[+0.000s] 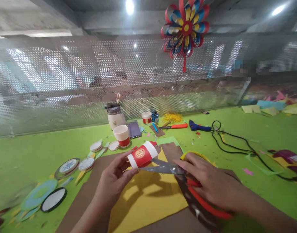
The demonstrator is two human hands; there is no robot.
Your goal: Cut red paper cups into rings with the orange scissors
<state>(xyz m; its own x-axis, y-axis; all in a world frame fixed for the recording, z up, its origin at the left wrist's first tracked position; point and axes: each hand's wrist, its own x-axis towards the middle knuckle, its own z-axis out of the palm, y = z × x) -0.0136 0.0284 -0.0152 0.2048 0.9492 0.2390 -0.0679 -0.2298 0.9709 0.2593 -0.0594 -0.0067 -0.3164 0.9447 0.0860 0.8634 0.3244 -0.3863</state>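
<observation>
My left hand point(118, 173) grips a small paper cup point(145, 158), white with a red band and a gold round emblem. The cup is tipped on its side above the sheets. Scissors point(166, 169) with red and yellow handles are in my right hand point(206, 178), my fingers around the grips. Their blades are parted and reach the cup's lower side; whether they cut into it I cannot tell. Below both hands lies a yellow sheet point(148, 207) on a brown sheet point(78, 197).
Behind stand a larger white-and-red cup point(121, 136), a lidded jug point(114, 118) and a small tub point(146, 118). An orange-handled knife point(179, 126) and a blue glue gun point(199, 127) with a looping black cord lie right. Round paper pieces point(69, 166) lie left. A mesh panel point(138, 71) closes the back.
</observation>
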